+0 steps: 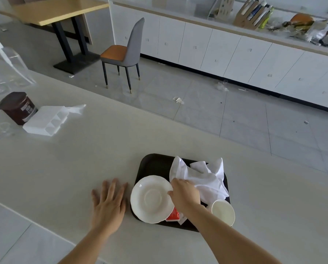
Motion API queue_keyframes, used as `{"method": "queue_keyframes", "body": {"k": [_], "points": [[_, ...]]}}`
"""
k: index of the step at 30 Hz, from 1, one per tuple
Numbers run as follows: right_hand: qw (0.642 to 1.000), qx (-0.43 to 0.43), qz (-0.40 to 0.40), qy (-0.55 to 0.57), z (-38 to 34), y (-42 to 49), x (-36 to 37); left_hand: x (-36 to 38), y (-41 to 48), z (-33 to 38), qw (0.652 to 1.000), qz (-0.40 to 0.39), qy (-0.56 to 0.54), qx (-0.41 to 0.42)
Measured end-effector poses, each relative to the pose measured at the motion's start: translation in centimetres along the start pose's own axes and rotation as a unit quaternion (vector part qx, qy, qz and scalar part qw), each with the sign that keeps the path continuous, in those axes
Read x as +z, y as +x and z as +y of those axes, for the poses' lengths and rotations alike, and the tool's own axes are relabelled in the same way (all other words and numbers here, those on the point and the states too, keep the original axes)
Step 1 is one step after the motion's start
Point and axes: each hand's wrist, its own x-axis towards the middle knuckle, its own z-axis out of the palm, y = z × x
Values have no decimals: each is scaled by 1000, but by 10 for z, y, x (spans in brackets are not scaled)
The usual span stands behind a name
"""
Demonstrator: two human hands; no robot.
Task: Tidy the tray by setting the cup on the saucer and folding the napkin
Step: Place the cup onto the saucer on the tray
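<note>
Neither step is done: cup [223,212] sits near-right of the empty saucer [152,199], right hand [185,194] pinches the crumpled napkin [201,178], left hand [109,204] lies flat, released.

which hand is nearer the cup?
Right. The right hand sits over the tray just left of the cup; the left hand rests on the counter beyond the saucer.

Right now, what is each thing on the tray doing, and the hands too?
Saucer: empty, on the tray.
Cup: upright, empty, off the saucer.
Napkin: crumpled, unfolded.
Red packet: lying beside the saucer.
Right hand: on the napkin's edge.
Left hand: flat, open on the counter.
</note>
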Motion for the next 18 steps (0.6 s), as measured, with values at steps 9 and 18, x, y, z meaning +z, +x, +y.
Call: {"method": "queue_keyframes", "body": {"k": [9,18], "points": [[999,38,-8,31,5,6,6,1,-1,5,990,27,-142,-8],[991,75,24,107,6,3,11,-3,-15,24,977,20,-183,105]]}}
